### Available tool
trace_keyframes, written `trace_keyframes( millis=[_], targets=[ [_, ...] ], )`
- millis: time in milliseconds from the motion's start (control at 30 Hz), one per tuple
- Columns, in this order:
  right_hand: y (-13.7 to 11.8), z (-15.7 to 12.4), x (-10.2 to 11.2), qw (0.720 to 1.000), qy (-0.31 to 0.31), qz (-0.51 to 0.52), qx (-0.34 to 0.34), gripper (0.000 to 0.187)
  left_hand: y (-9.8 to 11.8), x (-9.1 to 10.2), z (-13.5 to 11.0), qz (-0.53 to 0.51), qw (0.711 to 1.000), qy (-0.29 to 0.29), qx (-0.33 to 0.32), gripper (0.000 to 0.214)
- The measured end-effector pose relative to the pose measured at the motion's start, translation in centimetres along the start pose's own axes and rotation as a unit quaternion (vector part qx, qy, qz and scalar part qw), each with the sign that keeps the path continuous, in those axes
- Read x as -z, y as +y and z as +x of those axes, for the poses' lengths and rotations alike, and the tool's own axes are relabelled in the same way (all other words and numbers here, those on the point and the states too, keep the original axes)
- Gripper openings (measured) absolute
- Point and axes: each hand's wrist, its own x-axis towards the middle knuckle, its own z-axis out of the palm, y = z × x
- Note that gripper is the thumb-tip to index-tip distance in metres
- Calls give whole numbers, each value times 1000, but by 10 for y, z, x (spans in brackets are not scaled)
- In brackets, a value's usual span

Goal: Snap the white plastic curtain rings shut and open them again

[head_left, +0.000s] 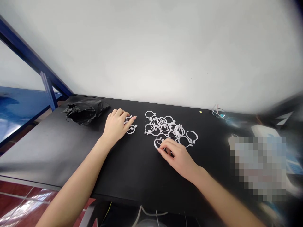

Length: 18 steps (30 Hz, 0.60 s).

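A pile of white plastic curtain rings (163, 121), each with small knobs at its ends, lies on the black table (132, 170). At the near edge of this pile, my right hand (178, 156) pinches one white curtain ring (155, 144) between thumb and fingertips. To the left, my left hand (115, 124) rests palm down with its thumb apart from the fingers. It lies beside and partly over a small group of white curtain rings (131, 130), and its fingers hide some of them.
A crumpled black plastic bag (87, 110) sits at the back left. Eyeglasses (219, 113) and a small yellow bit (200, 112) lie at the back right. Blurred and pixelated items cover the right side. A white wall (142, 53) stands behind; a blue metal frame (30, 58) rises at left.
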Motion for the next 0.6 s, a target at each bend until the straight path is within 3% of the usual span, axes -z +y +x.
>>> trace_keyframes(
  millis=[67, 133, 233, 300, 367, 433, 500, 600],
  targets=[
    [2, -1, -1, 999, 32, 28, -2, 15, 20, 6, -5, -87, 996, 12, 0, 36],
    [4, -2, -5, 997, 59, 42, 16, 14, 47, 10, -14, -257, 965, -45, 9, 35],
    [4, -4, -11, 993, 82, 48, 75, 11, 82, 10, -29, -469, 852, -230, 34, 39],
    [3, -5, -14, 987, 95, 62, 111, 12, 93, 9, -34, -540, 797, -263, 55, 37],
    [0, -5, -13, 980, 146, 83, 110, 15, 93, 7, -34, -598, 755, -255, 82, 36],
    [-1, -4, -9, 967, 219, 119, 60, 15, 87, 8, -31, -651, 707, -260, 99, 34],
    [-2, -1, -4, 953, 235, 193, -20, 16, 79, 10, -28, -687, 655, -298, 96, 28],
    [-1, 5, 1, 928, 115, 337, -110, 22, 74, 13, -26, -704, 603, -367, 83, 23]
  ],
)
